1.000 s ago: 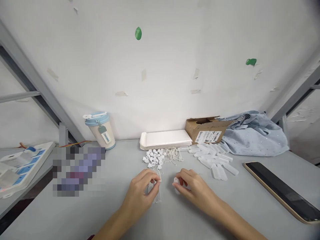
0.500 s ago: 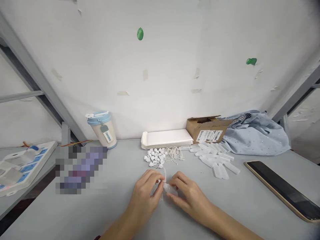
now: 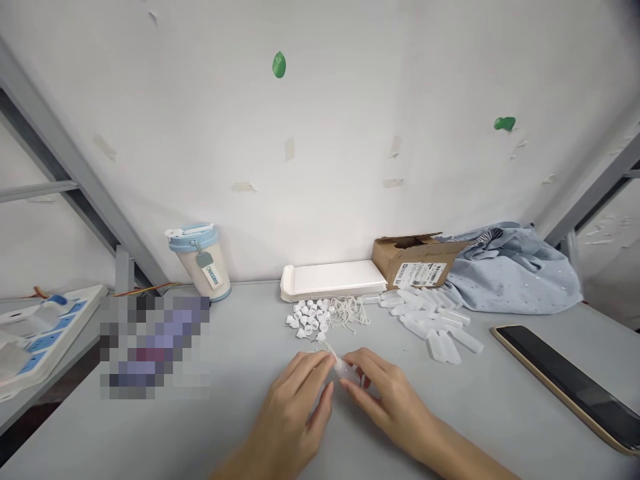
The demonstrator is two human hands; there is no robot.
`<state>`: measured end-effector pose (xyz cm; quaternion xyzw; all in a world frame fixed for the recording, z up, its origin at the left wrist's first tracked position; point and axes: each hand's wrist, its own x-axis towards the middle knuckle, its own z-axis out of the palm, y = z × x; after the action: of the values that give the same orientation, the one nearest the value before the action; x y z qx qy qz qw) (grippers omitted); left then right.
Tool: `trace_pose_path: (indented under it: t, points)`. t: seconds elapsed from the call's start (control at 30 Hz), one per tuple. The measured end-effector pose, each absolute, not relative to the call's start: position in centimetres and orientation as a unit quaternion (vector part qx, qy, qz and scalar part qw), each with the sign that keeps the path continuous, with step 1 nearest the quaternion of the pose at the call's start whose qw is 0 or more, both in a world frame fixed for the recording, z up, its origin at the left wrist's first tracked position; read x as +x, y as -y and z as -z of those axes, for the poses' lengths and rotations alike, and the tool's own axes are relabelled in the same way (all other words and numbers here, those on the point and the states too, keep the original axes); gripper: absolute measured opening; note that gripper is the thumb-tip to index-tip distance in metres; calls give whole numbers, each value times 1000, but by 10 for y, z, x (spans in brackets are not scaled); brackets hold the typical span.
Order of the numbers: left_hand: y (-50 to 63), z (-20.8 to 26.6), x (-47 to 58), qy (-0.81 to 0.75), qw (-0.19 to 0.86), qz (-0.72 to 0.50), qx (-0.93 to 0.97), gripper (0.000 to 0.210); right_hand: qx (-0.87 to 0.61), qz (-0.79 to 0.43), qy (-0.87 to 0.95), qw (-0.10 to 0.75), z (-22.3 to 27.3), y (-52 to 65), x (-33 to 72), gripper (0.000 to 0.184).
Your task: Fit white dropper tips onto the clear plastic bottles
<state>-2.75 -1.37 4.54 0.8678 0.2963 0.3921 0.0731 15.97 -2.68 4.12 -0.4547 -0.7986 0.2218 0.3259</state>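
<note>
Between the thumb and fingers of my right hand [image 3: 393,393] is a small translucent plastic bottle [image 3: 349,371], its neck tilted up to the left. A thin white cord [image 3: 330,349] sticks out from the neck end. My left hand [image 3: 297,400] is beside it, thumb and forefinger apart; the fingertips are at the neck, though whether they touch it I cannot tell. Beyond my hands lie a cluster of small white caps [image 3: 309,319] and a tangled heap of white cords [image 3: 349,310]. Farther right, several flat translucent bottles [image 3: 437,345] are spread in a pile.
A stack of white boxes [image 3: 335,275] lies by the wall, beside an open cardboard box [image 3: 420,263] and a blue cloth [image 3: 515,280]. A tumbler [image 3: 203,263] stands left, near a power strip [image 3: 55,330] and a blurred-out item [image 3: 160,347]. A phone [image 3: 565,380] lies right.
My left thumb and forefinger have parted from their pinch at the bottle's neck. The bottle has shifted slightly right in my right hand, and the cord now leans left.
</note>
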Motion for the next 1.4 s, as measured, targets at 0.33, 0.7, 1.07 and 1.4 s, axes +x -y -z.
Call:
trace_pose_path:
  t: [0.33,0.7,1.07,1.4]
  points:
    - [16,-54,-27,-276,142,-388,868,40,-453,-198,782,379,-33,26,161,31]
    - [11,-60,-25,-403,268,-394,781,14,-414,-143,829,347,-36,31,157,25]
    - [12,-59,-27,-414,351,-346,765,21,-407,-76,838,355,-32,32,156,33]
    - [14,-63,-27,-389,341,-321,793,25,-424,-151,824,345,-34,32,156,23]
